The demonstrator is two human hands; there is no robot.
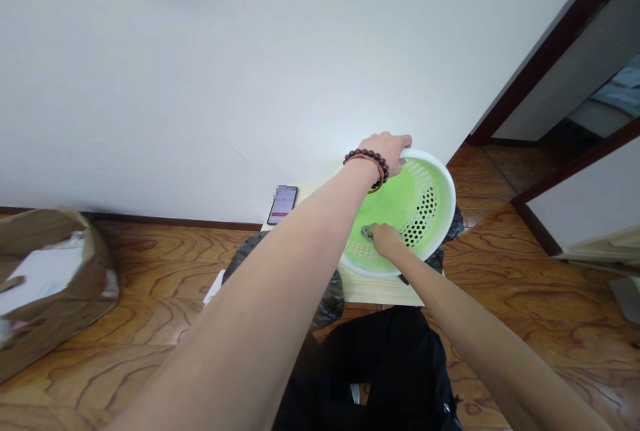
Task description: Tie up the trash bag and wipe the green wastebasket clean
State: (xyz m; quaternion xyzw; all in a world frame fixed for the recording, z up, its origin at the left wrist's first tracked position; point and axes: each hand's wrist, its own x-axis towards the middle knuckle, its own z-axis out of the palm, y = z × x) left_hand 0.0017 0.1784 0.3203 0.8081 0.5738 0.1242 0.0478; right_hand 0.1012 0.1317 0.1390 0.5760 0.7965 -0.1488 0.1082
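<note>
A round plastic basket (407,198), bright green inside with a white rim and rows of holes, tilts towards me on a small light wooden table (383,290). My left hand (387,150), with a beaded bracelet on its wrist, reaches across and is closed on the far rim. Inside the basket, low near its wall, my right hand (386,239) is closed round a small grey piece that looks like a cloth (369,231). Most of that piece is hidden by the fingers. My left forearm covers the basket's left part.
A phone (283,205) lies at the table's back left corner. Black plastic bags (330,301) hang by the table's sides. A cardboard box (55,278) with papers stands on the floor at left. The white wall (225,84) rises behind; a doorway is at right.
</note>
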